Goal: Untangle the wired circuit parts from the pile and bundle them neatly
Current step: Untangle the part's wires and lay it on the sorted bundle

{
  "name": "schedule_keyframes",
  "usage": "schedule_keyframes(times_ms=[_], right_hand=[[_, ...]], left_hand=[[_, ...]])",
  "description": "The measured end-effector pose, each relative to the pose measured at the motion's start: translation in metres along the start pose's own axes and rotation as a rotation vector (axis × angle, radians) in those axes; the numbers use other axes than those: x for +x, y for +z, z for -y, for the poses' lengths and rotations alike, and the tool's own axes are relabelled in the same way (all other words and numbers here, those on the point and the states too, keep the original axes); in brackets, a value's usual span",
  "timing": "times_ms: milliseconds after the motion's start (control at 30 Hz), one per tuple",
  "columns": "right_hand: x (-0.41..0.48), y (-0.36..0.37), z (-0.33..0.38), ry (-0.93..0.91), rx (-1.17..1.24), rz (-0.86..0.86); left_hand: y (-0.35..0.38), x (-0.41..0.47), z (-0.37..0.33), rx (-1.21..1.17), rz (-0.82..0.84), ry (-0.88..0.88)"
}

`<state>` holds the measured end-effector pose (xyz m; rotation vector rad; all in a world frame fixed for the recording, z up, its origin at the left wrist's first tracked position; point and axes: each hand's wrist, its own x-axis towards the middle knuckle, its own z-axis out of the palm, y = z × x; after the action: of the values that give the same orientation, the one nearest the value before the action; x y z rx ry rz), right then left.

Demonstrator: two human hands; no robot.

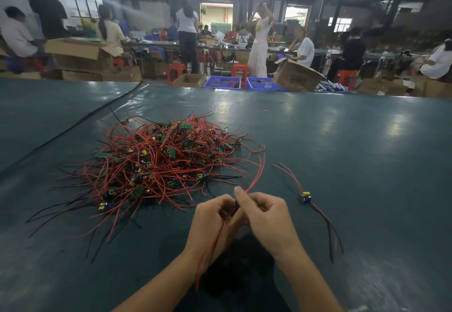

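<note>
A tangled pile of circuit parts (161,162) with red and black wires and small green boards lies on the dark green table (354,145), left of centre. My left hand (212,218) and my right hand (266,216) meet just in front of the pile, both gripping one wired part. Its red wires (256,174) curve up past my right fingers, and more wires hang down beside my left wrist. The part's board is hidden between my fingers. One separate wired part (305,196) lies on the table to the right of my hands.
A seam or cable (80,120) runs diagonally across the table's left side. Beyond the far table edge stand blue crates (259,84), cardboard boxes (296,75), red stools and several people at other benches.
</note>
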<state>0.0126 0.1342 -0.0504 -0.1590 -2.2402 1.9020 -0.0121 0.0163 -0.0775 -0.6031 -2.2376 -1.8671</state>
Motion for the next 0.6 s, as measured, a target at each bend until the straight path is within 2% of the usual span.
schedule_keyframes(times_ms=[100,200,367,433,500,600], right_hand=[[-0.002,0.002,-0.002,-0.118,-0.122,-0.071],[0.002,-0.003,-0.001,-0.134,-0.078,-0.238],[0.01,-0.023,0.011,-0.038,0.467,-0.423],[0.012,-0.032,0.016,0.003,0.569,-0.468],[0.013,-0.041,0.017,0.011,0.525,-0.49],[0.013,-0.049,0.013,-0.059,0.19,-0.508]], left_hand=[[-0.005,-0.001,0.003,0.042,0.073,0.062],[-0.007,-0.001,0.003,0.167,0.125,0.099],[-0.008,0.0,0.003,0.215,0.048,0.086],[-0.011,0.002,0.002,0.212,0.031,0.079],[-0.016,0.003,0.002,0.255,0.012,0.081],[-0.027,0.008,0.004,0.498,-0.042,0.176]])
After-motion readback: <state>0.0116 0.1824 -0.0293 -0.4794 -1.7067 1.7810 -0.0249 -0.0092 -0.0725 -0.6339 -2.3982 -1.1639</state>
